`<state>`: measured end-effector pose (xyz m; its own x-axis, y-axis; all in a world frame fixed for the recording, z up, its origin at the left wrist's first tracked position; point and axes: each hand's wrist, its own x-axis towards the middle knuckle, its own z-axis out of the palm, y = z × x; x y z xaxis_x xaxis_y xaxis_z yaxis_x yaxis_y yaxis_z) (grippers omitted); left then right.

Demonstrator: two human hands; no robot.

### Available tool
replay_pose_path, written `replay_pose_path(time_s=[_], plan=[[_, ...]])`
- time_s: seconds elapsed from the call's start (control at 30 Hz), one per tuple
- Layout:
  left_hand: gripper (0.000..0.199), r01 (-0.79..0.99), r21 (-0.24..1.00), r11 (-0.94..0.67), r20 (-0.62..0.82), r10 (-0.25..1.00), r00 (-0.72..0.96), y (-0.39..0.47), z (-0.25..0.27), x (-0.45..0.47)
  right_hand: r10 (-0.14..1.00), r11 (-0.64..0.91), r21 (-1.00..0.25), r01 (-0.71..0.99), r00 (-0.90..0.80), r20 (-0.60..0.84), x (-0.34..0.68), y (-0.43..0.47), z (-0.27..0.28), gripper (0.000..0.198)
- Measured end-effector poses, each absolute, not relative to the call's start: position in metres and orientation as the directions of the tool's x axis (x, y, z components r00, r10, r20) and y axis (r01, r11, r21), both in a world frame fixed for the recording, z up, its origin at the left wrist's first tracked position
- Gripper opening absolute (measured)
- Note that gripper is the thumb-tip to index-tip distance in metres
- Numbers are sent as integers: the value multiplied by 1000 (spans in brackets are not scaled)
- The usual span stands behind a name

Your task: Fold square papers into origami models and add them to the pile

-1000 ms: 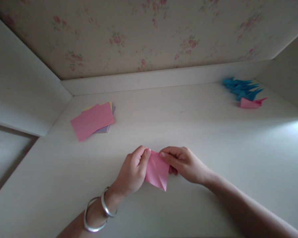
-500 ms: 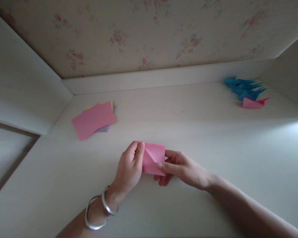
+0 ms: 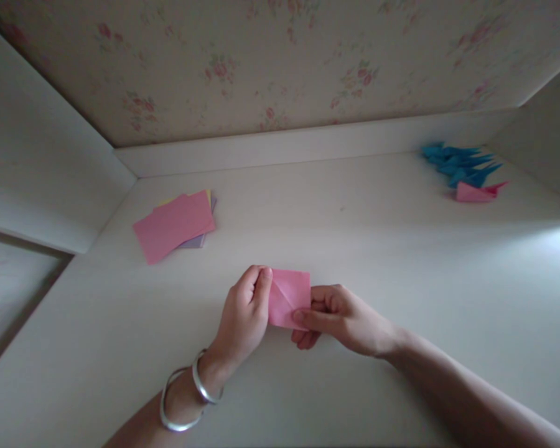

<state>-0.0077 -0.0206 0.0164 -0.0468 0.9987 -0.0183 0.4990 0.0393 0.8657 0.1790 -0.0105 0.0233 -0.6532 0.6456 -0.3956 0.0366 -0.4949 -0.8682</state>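
A small folded sheet of pink paper (image 3: 288,292) is held up between my two hands, with a diagonal crease running across its face. My left hand (image 3: 247,308) is closed on its left edge, thumb on top near the upper corner. On the lower right corner, my right hand (image 3: 343,318) pinches the sheet with the thumb in front and the other fingers behind. Those rear fingers are partly hidden by the paper. Two silver bangles (image 3: 198,386) circle my left wrist.
On the white table (image 3: 401,267), a stack of pink paper (image 3: 177,225) lies at the left, with yellow and purple sheets beneath. At the back right stand several blue folded-paper figures (image 3: 462,165) beside a pink folded-paper figure (image 3: 478,192). A floral wall rises behind.
My right thumb has pressed down onto the lower right of the pink paper, and its diagonal fold looks flatter. My left hand has stayed put.
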Motion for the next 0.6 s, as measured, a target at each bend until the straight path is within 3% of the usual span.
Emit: replay_pose_path(time_s=[0.1, 0.27, 0.37, 0.5, 0.6], plan=[[33, 494, 869, 35, -34, 999, -12, -22, 19, -8, 618, -525, -851, 32, -674, -406, 178, -11, 20, 40], [35, 425, 905, 28, -103, 983, 155, -25, 22, -4, 738, -378, -917, 126, -557, -381, 181, -10, 17, 41], [37, 355, 933, 66, -131, 978, 163, -26, 23, -2, 789, -292, -939, 183, -509, -345, 184, -7, 17, 44], [39, 165, 955, 246, -282, 927, 248, -25, 24, -3, 896, -188, -961, 202, -365, -252, 185, -6, 17, 42], [42, 131, 912, 389, -410, 838, 362, -25, 22, -3, 928, -181, -972, 149, -300, -219, 182, -7, 18, 39]])
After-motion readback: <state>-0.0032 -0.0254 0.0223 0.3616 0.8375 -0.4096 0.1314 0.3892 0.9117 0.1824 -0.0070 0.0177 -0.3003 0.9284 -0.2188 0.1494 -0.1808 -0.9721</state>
